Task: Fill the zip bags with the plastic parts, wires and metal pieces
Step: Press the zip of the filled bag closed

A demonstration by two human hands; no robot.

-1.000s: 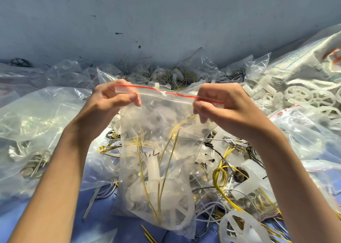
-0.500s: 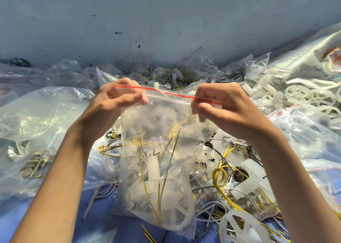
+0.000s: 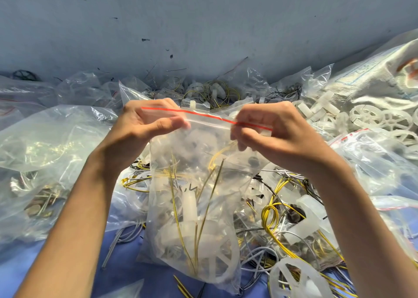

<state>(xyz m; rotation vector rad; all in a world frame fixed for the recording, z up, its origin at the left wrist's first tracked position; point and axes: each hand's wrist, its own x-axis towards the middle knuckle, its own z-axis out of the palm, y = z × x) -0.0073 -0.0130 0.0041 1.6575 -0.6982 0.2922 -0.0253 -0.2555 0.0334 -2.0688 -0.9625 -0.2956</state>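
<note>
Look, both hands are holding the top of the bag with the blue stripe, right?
Not quite: the stripe is red, not blue, as the head view shows. Both the left hand and right hand do hold the top of the bag.

Filled zip bag (image 3: 194,207) — upright, red-striped top

Bright daylight floods the scene from the upper left of the frame, throwing white glare off the crumpled clear plastic bags (image 3: 40,143) at left. Soft shadows darken the forearms' undersides. The wide-angle lens bends the frame's edges; the fingertips (image 3: 181,122) at centre blur slightly.
</note>
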